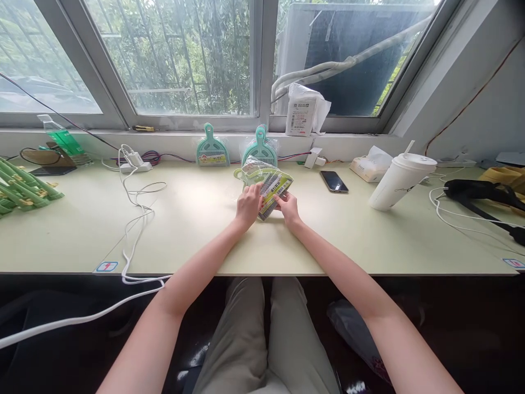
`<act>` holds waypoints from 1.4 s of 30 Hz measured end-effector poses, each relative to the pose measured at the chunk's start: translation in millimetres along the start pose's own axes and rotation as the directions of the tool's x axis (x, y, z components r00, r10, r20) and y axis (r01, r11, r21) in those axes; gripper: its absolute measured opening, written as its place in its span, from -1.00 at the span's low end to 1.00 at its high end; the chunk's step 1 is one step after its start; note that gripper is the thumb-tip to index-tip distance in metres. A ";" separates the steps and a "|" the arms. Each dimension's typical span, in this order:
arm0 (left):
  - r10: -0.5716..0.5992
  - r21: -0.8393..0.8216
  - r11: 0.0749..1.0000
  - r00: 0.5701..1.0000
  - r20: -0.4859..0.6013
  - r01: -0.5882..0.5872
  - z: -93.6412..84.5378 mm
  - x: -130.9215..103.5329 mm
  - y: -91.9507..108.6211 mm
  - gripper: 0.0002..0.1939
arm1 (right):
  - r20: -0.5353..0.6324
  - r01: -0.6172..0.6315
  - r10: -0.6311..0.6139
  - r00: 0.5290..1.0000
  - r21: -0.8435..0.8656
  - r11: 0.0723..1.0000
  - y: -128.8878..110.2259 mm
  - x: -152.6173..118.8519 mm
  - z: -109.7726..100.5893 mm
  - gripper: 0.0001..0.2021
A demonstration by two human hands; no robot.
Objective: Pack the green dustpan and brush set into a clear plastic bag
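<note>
My left hand (248, 205) and my right hand (289, 208) both grip a plastic-wrapped yellow-green mini dustpan set (266, 181) with a printed label card, held flat on the pale green desk (197, 230) in front of me. The left fingers lie over the pack's lower left edge. The right fingers pinch its lower right corner. Behind it, two teal mini dustpan sets (212, 146) (260, 148) lean upright against the window ledge.
A phone (333, 181) lies right of the pack, then a white lidded cup (400, 180) and a tissue pack (371, 164). A white cable (137, 213) trails left from a power strip (133, 164). Green items (20, 189) lie far left. A black strap (484, 194) lies far right.
</note>
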State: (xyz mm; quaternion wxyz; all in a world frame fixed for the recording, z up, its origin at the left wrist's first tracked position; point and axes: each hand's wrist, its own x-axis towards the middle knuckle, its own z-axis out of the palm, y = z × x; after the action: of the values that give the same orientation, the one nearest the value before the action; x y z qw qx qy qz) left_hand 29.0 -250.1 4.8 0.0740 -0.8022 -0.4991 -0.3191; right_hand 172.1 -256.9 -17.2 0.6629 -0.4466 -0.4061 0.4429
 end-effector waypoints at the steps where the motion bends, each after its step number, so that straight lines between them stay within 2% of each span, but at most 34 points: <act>1: -0.005 -0.017 1.000 1.000 0.009 0.005 -1.1 0.2 -1.3 -0.66 | 0.002 -0.003 0.003 1.000 -0.004 1.000 -0.6 -0.4 0.1 -0.77; 3: 0.010 -0.065 0.998 1.000 -0.002 -0.010 -2.6 0.0 -3.1 -0.72 | 0.001 -0.015 0.015 1.000 -0.007 1.000 -2.1 -0.7 0.1 -0.80; 7: -0.001 -0.199 0.980 0.996 -0.088 -0.016 -4.1 -1.1 -3.6 -0.70 | 0.000 -0.029 0.029 1.000 0.000 1.000 -4.5 -0.2 -0.2 -0.82; 10: -0.046 -0.265 0.964 0.997 -0.068 0.026 -5.9 0.1 -4.9 -0.64 | 0.013 -0.039 0.039 0.999 0.001 0.999 -3.7 1.2 -0.2 -0.79; 14: -0.046 -0.250 0.967 0.999 0.014 0.048 -9.6 2.0 -6.3 -0.59 | 0.023 -0.037 0.037 0.999 -0.006 0.999 -0.8 3.2 -0.8 -0.77; 16: -0.077 -0.245 0.966 0.997 0.017 0.078 -10.8 1.6 -3.8 -0.56 | 0.038 -0.040 0.040 0.999 0.001 0.999 -0.3 3.6 -1.1 -0.77; 21: -0.173 -0.213 0.965 0.982 -0.078 0.153 -8.1 -2.7 8.2 -0.52 | 0.094 -0.029 0.028 0.995 0.012 1.000 -1.0 2.0 1.7 -0.74; 25: -0.138 -0.163 0.979 0.986 -0.091 0.122 -2.4 -4.2 10.2 -0.57 | 0.112 -0.020 0.021 0.994 -0.011 1.000 -0.8 1.0 4.2 -0.73; 28: -0.126 -0.138 0.985 0.981 -0.149 0.105 -1.9 -3.8 7.4 -0.56 | 0.122 0.001 0.001 0.993 -0.012 1.000 -2.1 0.4 3.2 -0.72; 32: -0.021 -0.110 0.994 0.983 -0.180 0.001 -2.6 -3.2 4.9 -0.57 | 0.130 0.014 -0.012 0.991 -0.010 1.000 -4.8 -0.4 0.7 -0.70; 36: 0.148 -0.189 0.967 0.981 -0.124 -0.170 6.7 -2.5 3.7 -0.58 | 0.103 0.018 -0.014 0.995 -0.029 0.999 -4.2 1.2 -0.5 -0.68; 42: 0.314 -0.286 0.908 0.949 -0.016 -0.305 22.2 -0.9 0.5 -0.48 | 0.080 0.036 -0.032 0.996 -0.054 0.998 -2.3 5.2 -1.3 -0.69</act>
State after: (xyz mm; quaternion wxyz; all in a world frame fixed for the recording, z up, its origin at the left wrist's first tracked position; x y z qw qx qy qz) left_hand 38.8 -241.3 -13.1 -0.0004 -0.8781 -0.3156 -0.3596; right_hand 175.3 -252.7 -14.5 0.6411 -0.4397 -0.4519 0.4375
